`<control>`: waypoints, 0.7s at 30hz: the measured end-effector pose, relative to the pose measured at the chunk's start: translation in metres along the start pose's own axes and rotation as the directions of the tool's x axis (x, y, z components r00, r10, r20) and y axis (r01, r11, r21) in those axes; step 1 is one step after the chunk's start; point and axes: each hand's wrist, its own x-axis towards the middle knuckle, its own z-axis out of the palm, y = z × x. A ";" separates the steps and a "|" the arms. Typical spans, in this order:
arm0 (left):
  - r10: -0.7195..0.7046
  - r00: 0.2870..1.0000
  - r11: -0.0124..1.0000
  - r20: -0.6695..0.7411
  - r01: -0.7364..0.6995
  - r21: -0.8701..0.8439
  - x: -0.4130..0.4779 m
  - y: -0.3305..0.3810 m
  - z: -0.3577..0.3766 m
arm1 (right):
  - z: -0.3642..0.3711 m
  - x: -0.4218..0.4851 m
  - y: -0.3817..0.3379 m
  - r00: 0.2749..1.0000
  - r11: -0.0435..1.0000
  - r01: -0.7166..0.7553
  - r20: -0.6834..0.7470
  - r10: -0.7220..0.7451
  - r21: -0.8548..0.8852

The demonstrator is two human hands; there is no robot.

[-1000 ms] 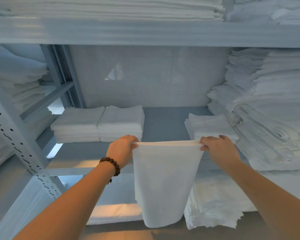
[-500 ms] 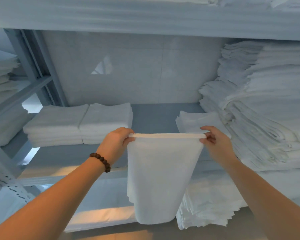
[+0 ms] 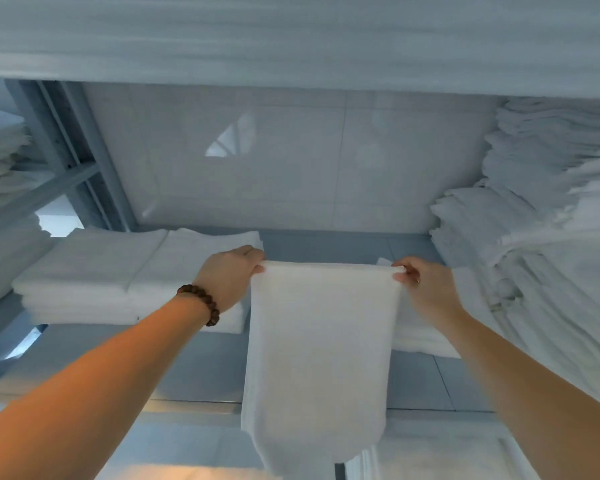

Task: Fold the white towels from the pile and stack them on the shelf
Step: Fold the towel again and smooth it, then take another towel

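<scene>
A white towel (image 3: pixel 317 355) hangs doubled over in front of the grey shelf (image 3: pixel 201 368), its top edge pulled flat. My left hand (image 3: pixel 227 278), a bead bracelet on its wrist, grips the top left corner. My right hand (image 3: pixel 421 289) pinches the top right corner. Two neat stacks of folded towels (image 3: pixel 125 271) lie side by side on the shelf, just left of my left hand. A low folded stack (image 3: pixel 420 337) lies behind my right hand, partly hidden. The big loose pile of white towels (image 3: pixel 548 237) fills the shelf's right side.
The upper shelf board (image 3: pixel 291 39) runs across overhead. A metal upright with a crossbar (image 3: pixel 66 168) stands at the left, more white linen (image 3: pixel 0 174) beyond it. More white linen (image 3: pixel 440 455) lies on the level below. A pale wall (image 3: pixel 291 161) closes the back.
Both hands have lifted the towel and carried it forward over the shelf, level with the folded stacks. The view has moved closer and tilted up.
</scene>
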 end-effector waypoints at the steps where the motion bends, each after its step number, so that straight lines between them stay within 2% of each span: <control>1: -0.007 1.000 1.000 0.020 0.007 0.026 0.011 -0.003 0.003 | 0.005 0.014 0.004 1.000 1.000 -0.004 0.015 0.004 -0.005; 5: -0.051 0.995 0.993 0.081 0.042 0.114 0.051 -0.013 0.022 | 0.025 0.061 0.016 0.999 0.999 0.015 0.041 -0.013 -0.050; 9: -0.045 0.985 0.962 0.165 -0.002 0.273 0.081 -0.025 0.058 | 0.049 0.090 0.039 0.998 0.996 0.008 0.059 -0.002 -0.092; 13: -0.076 0.965 0.932 0.252 -0.022 0.363 0.102 -0.041 0.111 | 0.084 0.107 0.069 0.995 0.992 -0.016 0.100 0.029 -0.129; 18: -0.124 0.945 0.894 0.302 -0.026 0.448 0.131 -0.057 0.177 | 0.133 0.133 0.105 0.987 0.979 -0.038 0.144 0.068 -0.201; 21: -0.136 0.944 0.878 0.301 -0.026 0.477 0.148 -0.062 0.209 | 0.158 0.144 0.120 0.982 0.952 -0.056 0.155 0.107 -0.301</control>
